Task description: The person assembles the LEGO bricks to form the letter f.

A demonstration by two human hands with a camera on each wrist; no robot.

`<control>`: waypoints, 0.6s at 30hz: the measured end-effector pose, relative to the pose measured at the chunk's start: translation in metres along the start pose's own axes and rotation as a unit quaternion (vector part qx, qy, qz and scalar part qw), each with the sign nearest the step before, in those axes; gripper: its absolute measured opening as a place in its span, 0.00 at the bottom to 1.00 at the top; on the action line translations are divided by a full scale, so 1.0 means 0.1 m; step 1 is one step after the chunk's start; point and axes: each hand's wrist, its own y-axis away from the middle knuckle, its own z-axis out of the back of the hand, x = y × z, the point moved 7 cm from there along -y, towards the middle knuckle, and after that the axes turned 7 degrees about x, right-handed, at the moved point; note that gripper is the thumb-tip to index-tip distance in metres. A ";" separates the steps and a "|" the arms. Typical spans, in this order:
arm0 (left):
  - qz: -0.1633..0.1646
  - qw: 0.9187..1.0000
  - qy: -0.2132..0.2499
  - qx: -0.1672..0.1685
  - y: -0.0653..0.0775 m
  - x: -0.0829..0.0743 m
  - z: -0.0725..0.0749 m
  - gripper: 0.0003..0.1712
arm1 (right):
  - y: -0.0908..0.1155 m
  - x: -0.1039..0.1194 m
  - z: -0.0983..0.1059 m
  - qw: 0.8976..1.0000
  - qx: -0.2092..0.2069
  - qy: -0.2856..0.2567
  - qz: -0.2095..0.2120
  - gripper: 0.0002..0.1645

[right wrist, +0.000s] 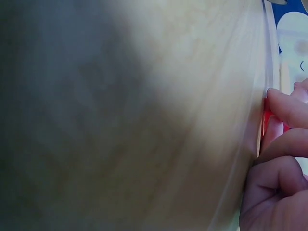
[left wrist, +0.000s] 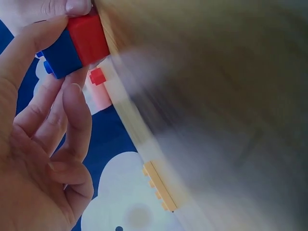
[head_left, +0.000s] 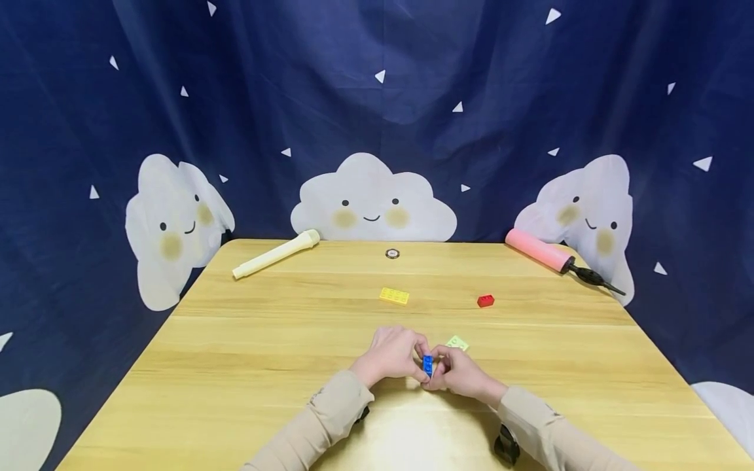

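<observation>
A blue toy brick [head_left: 428,365] sits on a red toy brick [left wrist: 89,38], low over the front middle of the table. My left hand [head_left: 393,353] pinches the blue brick between thumb and fingers, its other fingers loosely bent in the left wrist view. From the other side, my right hand [head_left: 462,373] grips the red brick, which shows as a red sliver between its fingers [right wrist: 288,108] in the right wrist view. Just behind the right hand lies a pale green studded plate [head_left: 457,343], partly covered by that hand.
Farther back on the wooden table [head_left: 265,340] are a yellow studded plate [head_left: 394,296] and a small red brick [head_left: 485,301]. Along the far edge lie a cream-coloured stick [head_left: 275,255], a small round disc [head_left: 392,254] and a pink hand pump [head_left: 538,250] with a black end.
</observation>
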 end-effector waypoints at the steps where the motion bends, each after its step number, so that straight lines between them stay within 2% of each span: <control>1: -0.002 1.000 -0.003 -0.002 0.00 -0.01 0.00 0.17 | 0.00 0.00 0.00 1.000 0.001 -0.002 0.001 0.19; 8: -0.014 0.999 -0.034 -0.016 0.01 -0.07 0.01 0.17 | 0.02 0.00 0.00 1.000 0.005 -0.013 0.002 0.17; 13: -0.022 0.998 -0.055 -0.009 0.00 -0.09 0.02 0.18 | 0.02 -0.02 -0.01 1.000 0.002 -0.029 0.004 0.18; 16: -0.028 0.999 -0.035 0.013 -0.01 -0.06 0.08 0.21 | 0.01 -0.03 -0.02 1.000 0.000 -0.030 0.005 0.19; 18: -0.029 0.999 0.001 0.027 -0.04 0.00 0.15 0.24 | 0.01 -0.04 -0.02 1.000 0.000 -0.027 0.004 0.20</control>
